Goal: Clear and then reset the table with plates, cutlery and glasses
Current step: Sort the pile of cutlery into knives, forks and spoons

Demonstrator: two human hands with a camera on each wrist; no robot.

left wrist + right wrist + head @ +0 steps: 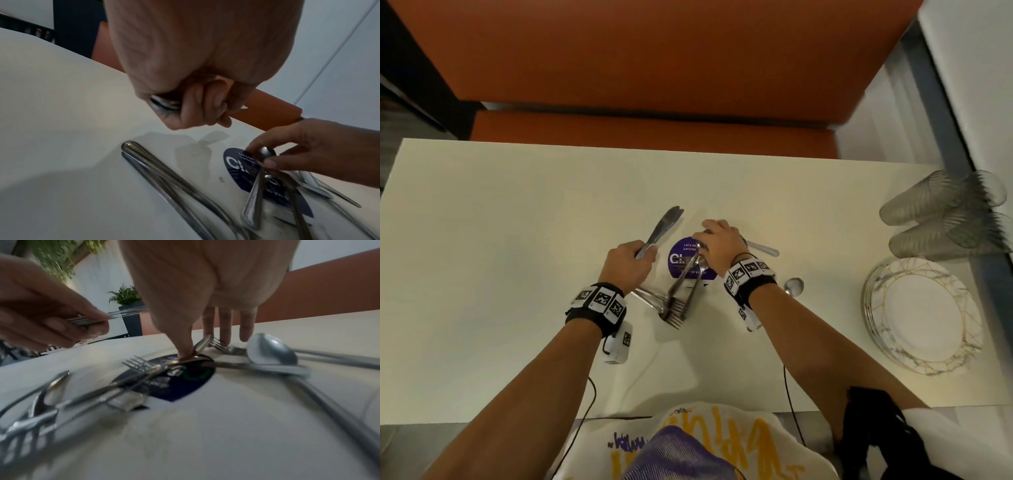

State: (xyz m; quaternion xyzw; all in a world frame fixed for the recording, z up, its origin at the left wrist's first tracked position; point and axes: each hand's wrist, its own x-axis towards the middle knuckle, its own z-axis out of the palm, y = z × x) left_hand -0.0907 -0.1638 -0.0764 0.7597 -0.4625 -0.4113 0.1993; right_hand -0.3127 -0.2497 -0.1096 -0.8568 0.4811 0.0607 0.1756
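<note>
Your left hand [627, 262] is raised above the pale counter [517, 219], fingers curled round the handles of a bundle of silver table knives [661, 229] whose blades point up and away from you. In the left wrist view the rounded handle ends show under your palm.

Your right hand [717, 241] reaches down over the round dark blue sticker [678, 258] on the counter. Thumb and forefinger pinch the handle end of a silver fork [254, 193], tipping that end up off the counter while its tines rest nearer you; the other fingers point straight down, their tips at or just above the counter.

More silver forks [674, 308] lie in a loose crossed heap just near you of the sticker, and silver spoons [271, 352] lie by your right wrist.

The sticker carries white writing, partly covered: "Let's ke…", "pantries" and a large "Cl…"; the rest cannot be read.

At the counter's right edge sit a stack of white marbled plates with gold veins [924, 315] and ribbed clear glasses [941, 219] beyond them. An orange bench [654, 61] runs along the far side.
</note>
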